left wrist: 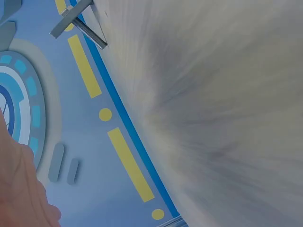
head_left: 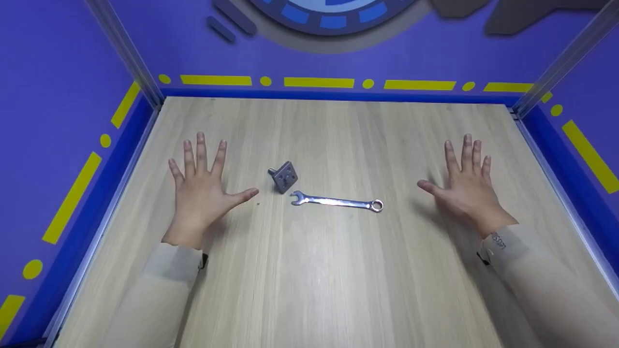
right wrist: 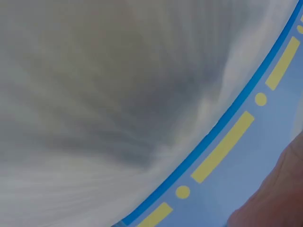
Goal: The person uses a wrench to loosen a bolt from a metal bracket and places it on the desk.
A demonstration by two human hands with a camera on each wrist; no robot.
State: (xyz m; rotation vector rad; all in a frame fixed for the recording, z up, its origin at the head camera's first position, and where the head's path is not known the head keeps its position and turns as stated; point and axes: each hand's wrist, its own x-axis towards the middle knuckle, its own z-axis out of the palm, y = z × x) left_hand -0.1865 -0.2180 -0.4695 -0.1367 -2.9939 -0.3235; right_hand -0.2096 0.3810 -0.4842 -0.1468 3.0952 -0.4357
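Observation:
My left hand is spread palm down over the left of the table, fingers straight and holding nothing. Its thumb points toward a grey square metal plate with holes and a threaded bolt sticking out of it. In the left wrist view the bolt tilts down to the tabletop, with the plate raised on edge. Just right of the plate lies a silver combination wrench, its open end toward the plate and its ring end to the right. Off to the right, my right hand is also spread and holds nothing.
A light wood-grain table lies under everything. Blue-purple panels with yellow marks enclose it at the back and both sides. Metal posts stand at the back corners.

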